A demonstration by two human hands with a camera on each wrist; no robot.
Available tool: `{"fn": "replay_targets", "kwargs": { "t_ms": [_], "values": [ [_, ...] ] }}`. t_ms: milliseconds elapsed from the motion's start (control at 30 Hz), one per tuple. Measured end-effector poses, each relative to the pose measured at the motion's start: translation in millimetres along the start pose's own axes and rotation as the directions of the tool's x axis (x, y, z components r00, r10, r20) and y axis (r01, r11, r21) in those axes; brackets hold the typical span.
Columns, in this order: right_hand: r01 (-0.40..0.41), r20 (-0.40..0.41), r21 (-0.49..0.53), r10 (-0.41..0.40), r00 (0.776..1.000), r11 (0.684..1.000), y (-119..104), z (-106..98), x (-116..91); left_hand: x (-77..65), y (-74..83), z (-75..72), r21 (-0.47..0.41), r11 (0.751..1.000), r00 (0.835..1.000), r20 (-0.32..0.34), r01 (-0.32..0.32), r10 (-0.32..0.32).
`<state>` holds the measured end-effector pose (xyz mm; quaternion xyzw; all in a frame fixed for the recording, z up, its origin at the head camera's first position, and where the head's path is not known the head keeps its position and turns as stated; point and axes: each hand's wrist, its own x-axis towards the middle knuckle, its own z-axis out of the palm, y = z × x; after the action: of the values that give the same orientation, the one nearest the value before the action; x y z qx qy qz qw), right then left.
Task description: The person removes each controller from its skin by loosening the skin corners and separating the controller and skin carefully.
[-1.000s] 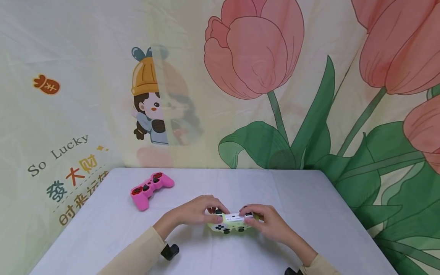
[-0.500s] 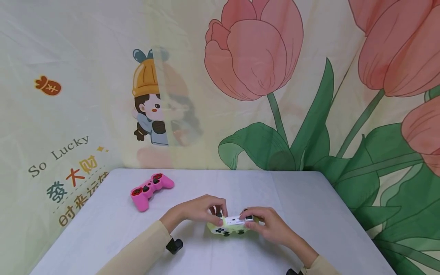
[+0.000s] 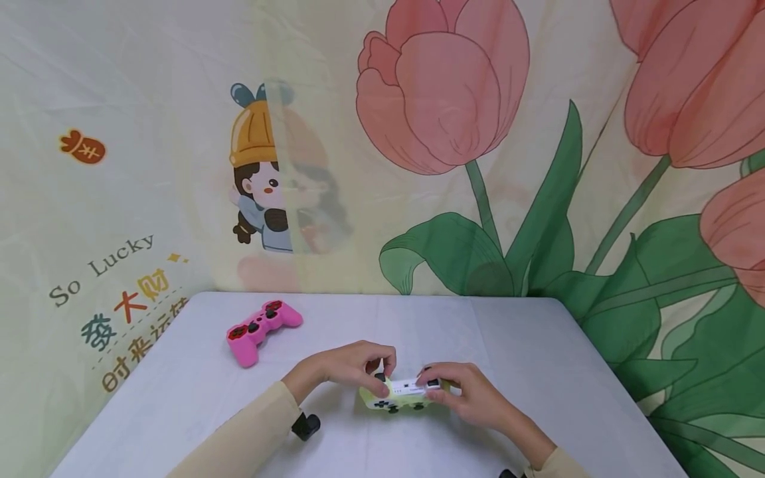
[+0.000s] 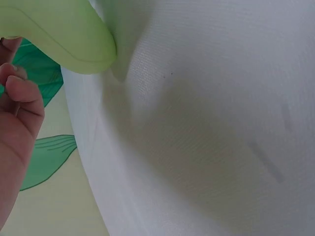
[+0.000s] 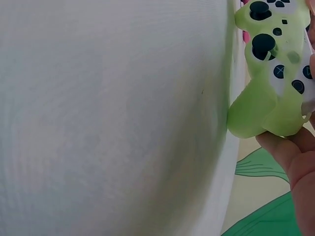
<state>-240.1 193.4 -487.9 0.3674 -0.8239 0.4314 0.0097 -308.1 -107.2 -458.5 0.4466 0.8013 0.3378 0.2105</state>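
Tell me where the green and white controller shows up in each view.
Head: controller, lower centre, between left hand and right hand.
Left wrist: top left corner, one green grip only.
Right wrist: upper right, thumbsticks showing.
Shared landmark: white tabletop.

Plain beige long sleeves (image 3: 245,428), black wrist cameras (image 3: 307,426)

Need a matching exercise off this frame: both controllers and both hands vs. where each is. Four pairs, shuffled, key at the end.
Things
1. Pink controller
2. Green-and-white controller
3. Left hand
4. Right hand

Places
A. At the end with the X button and circle button
B. Between the two hands
C. At the end with the D-pad
D. Near the far edge of the table, held by neither hand

Pairs: 1-D, 2-B, 3-C, 4-A
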Motion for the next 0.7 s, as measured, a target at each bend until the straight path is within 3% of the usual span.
{"fn": "replay_targets", "kwargs": {
  "t_ms": [167,367,700],
  "values": [
    [0.007,0.011,-0.018,-0.007,1.000,1.000,-1.3,-1.5,-0.6,-1.1,-1.7,-3.1,-0.058,0.997,0.998,0.048,0.047,-0.044],
    [-0.011,0.010,-0.033,0.011,1.000,0.999,-1.2,-3.7,-1.1,-1.4,-3.5,-6.2,-0.105,0.993,0.996,0.081,0.053,-0.045],
    [0.079,0.007,-0.033,-0.079,0.997,0.996,0.8,-1.9,-1.2,4.7,-5.4,-6.3,-0.323,0.943,0.976,0.216,0.084,-0.013]
  ]
}}
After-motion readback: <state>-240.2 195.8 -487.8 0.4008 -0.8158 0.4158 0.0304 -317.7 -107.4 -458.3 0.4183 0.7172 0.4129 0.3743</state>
